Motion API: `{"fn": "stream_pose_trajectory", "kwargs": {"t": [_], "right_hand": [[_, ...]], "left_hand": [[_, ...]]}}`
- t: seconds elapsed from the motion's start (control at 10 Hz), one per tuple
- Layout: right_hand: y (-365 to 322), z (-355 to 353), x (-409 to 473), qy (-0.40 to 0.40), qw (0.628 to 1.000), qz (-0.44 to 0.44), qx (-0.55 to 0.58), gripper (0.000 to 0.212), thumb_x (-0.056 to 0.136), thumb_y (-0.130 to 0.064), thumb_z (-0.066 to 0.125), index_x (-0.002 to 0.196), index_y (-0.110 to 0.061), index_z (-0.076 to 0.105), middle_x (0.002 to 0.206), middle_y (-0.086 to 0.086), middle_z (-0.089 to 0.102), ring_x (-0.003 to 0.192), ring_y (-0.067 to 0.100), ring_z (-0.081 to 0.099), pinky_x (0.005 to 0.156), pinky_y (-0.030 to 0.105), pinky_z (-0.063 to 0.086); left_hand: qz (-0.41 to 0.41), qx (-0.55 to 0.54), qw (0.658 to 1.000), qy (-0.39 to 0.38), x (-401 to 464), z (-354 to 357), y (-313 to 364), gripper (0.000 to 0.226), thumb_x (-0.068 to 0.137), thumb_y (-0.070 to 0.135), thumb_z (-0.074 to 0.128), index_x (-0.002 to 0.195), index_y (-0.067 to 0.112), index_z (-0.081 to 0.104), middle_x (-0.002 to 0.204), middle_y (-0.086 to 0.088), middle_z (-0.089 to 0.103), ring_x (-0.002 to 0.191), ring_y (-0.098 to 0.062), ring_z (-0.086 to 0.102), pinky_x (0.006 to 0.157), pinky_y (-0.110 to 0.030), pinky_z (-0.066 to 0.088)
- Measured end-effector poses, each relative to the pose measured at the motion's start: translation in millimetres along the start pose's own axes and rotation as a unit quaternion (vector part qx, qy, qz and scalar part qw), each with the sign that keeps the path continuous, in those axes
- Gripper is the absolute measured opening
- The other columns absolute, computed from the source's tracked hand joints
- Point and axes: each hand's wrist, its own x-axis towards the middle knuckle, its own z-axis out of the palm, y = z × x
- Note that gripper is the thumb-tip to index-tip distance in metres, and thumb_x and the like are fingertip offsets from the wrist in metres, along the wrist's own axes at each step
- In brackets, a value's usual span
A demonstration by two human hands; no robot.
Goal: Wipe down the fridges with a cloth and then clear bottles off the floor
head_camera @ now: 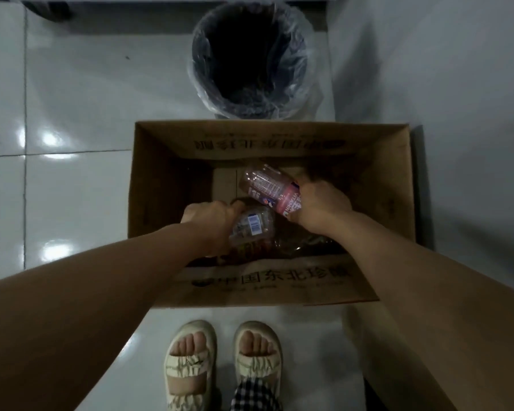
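head view: person stands over an open cardboard box (398, 185) on the tiled floor (77, 120), both arms reaching down into it.
left hand (211, 218): fingers curled round a clear bottle (251, 229) with a white barcode label; clamped on it, inside the box, low near the front wall.
right hand (324, 206): wrapped round the neck end of a pink-label bottle (267, 188); clamped on it. Bottle lies tilted, its base pointing up-left away from the hand.
bottle relation: pink one sits just above and right of the clear one; can't tell whether they touch.
box contents: dark, crumpled stuff under and right of the left hand, too dim to identify. Printed characters run along the near flap and the far inner wall.
bin (250, 60): round, lined with a clear plastic bag, on the floor just beyond the box's far wall, past both hands.
feet: two pale strap sandals (190, 369) on the floor on the near side of the box, below both forearms.
lighting: dim, glare spots on the tiles left of the left hand.
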Motion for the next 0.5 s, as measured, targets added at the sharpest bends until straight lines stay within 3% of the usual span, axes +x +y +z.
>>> {"fn": "stream_pose_trajectory", "kwargs": {"t": [0.1, 0.5], "right_hand": [[9.2, 28.8, 19.4, -0.003, 1.0, 0.014, -0.005, 0.074, 0.079, -0.033, 0.075, 0.139, -0.021, 0.033, 0.128, 0.011, 0.052, 0.115, 0.032, 0.052, 0.083, 0.035, 0.043], [23.2, 39.4, 17.0, -0.035, 0.999, 0.019, 0.001, 0.08, 0.083, -0.031, 0.07, 0.147, -0.021, 0.024, 0.142, 0.012, 0.037, 0.129, 0.032, 0.038, 0.103, 0.041, 0.038]], "left_hand": [[0.009, 0.015, 1.0, 0.001, 23.7, 27.7, 0.2, 0.081, 0.077, 0.048, 0.069, 0.141, 0.028, 0.025, 0.121, -0.005, 0.054, 0.104, -0.023, 0.056, 0.076, -0.033, 0.044], [0.001, -0.026, 1.0, 0.009, 30.6, 39.5, -6.6, 0.073, 0.084, 0.04, 0.065, 0.143, 0.026, 0.024, 0.124, -0.005, 0.05, 0.103, -0.021, 0.056, 0.08, -0.033, 0.05]]}}
